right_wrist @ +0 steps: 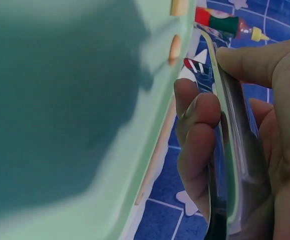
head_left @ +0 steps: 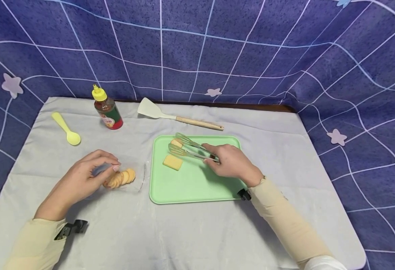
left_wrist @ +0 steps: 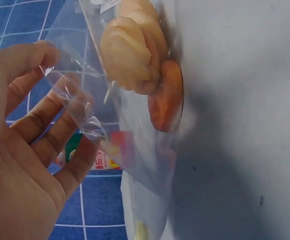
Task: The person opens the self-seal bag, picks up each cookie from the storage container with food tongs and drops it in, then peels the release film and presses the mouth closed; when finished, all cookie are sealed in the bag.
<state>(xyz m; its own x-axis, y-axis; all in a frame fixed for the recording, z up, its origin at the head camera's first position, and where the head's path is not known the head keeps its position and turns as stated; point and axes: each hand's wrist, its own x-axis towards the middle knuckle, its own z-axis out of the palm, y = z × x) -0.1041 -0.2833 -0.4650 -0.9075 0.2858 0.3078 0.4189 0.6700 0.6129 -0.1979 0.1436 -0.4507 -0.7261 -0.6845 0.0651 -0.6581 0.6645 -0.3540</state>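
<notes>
My left hand (head_left: 84, 180) pinches the edge of a clear plastic bag (left_wrist: 92, 125) between thumb and finger. Several round swirled cookies (head_left: 124, 177) lie in the bag on the cloth, left of a green tray (head_left: 197, 191). In the right wrist view, my right hand (right_wrist: 279, 110) grips metal tongs (right_wrist: 234, 165). Their slotted heads are spread apart above the tray in the head view. A round cookie (head_left: 177, 143) lies partly behind the tong heads. Closer to me on the tray is a square cracker (head_left: 172, 162), apart from the tongs.
Behind the tray lies a white spatula (head_left: 151, 110) with a wooden handle. A sauce bottle (head_left: 109, 112) with a yellow cap stands at the back left, and a yellow spoon (head_left: 67, 129) lies beside it. A blue grid-patterned curtain (head_left: 184, 48) surrounds the table's back and sides.
</notes>
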